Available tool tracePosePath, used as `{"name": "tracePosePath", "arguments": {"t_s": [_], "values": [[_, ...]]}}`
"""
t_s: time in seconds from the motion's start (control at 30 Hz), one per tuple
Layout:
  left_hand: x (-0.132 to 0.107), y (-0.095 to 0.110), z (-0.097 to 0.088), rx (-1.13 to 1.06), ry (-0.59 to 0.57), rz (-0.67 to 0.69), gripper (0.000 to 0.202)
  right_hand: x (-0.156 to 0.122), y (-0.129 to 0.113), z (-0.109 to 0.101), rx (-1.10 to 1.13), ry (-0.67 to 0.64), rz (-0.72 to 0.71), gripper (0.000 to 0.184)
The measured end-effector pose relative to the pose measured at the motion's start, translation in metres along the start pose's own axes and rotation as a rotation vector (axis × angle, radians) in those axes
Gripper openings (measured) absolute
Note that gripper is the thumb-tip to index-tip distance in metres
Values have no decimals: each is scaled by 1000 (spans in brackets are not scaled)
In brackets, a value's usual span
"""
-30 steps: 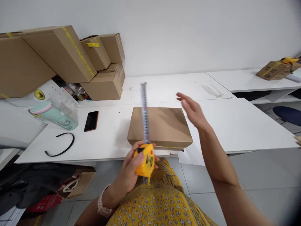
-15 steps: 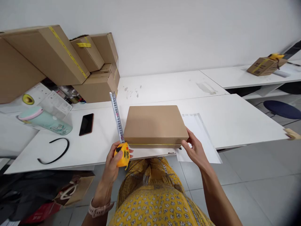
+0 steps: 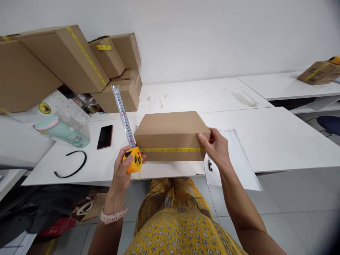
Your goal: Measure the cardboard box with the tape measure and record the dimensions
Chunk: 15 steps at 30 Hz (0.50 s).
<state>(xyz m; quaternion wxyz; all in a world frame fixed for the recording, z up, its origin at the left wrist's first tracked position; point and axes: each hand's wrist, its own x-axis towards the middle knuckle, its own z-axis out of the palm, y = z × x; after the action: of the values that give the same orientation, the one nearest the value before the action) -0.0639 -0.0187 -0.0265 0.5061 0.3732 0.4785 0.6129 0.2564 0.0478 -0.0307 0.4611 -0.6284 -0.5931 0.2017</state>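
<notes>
My left hand [image 3: 124, 164] is closed around a yellow tape measure [image 3: 136, 160], its blade drawn out and slanting up and away to the left. Fingertips of that hand reach the left end of a brown cardboard box [image 3: 171, 138]. My right hand [image 3: 215, 146] grips the box's right end, thumb on the near side. The box is tilted, its near side turned up to show a strip of yellow tape, and its near edge appears lifted off the white table [image 3: 164, 170]. Under the right hand lies a white paper sheet [image 3: 239, 159] with a small black object [image 3: 210, 165].
Stacked cardboard boxes [image 3: 79, 60] stand at the back left against the wall. A phone [image 3: 105, 137], a mint tumbler [image 3: 63, 131] and a black curved band [image 3: 84, 161] lie on the left. Another taped box [image 3: 316, 72] sits on the far right table.
The box has been tilted up, so more of its taped near side shows. Both hands rose with it, and the tape measure moved up and left. The view has shifted slightly.
</notes>
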Motion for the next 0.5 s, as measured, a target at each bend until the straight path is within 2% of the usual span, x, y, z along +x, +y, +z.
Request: {"name": "tracePosePath", "arguments": {"t_s": [0.07, 0.13, 0.23, 0.33, 0.4, 0.5], "values": [[10, 10, 4, -15, -25, 32, 48, 18, -11, -2, -50, 74, -13, 54], [22, 17, 10, -17, -38, 57, 48, 36, -17, 0, -19, 66, -27, 55], [42, 24, 18, -22, -39, 85, 45, 62, -16, 6, 77, -62, -44, 61], [55, 32, 25, -19, -29, 104, 43, 83, -11, 13, 85, -162, -57, 54], [54, 36, 31, 9, -1, 155, 43, 94, -10, 16, 63, -144, -98, 46], [34, 29, 42, 31, -21, 216, 47, 103, -15, 19, -6, -71, -276, 35]]}}
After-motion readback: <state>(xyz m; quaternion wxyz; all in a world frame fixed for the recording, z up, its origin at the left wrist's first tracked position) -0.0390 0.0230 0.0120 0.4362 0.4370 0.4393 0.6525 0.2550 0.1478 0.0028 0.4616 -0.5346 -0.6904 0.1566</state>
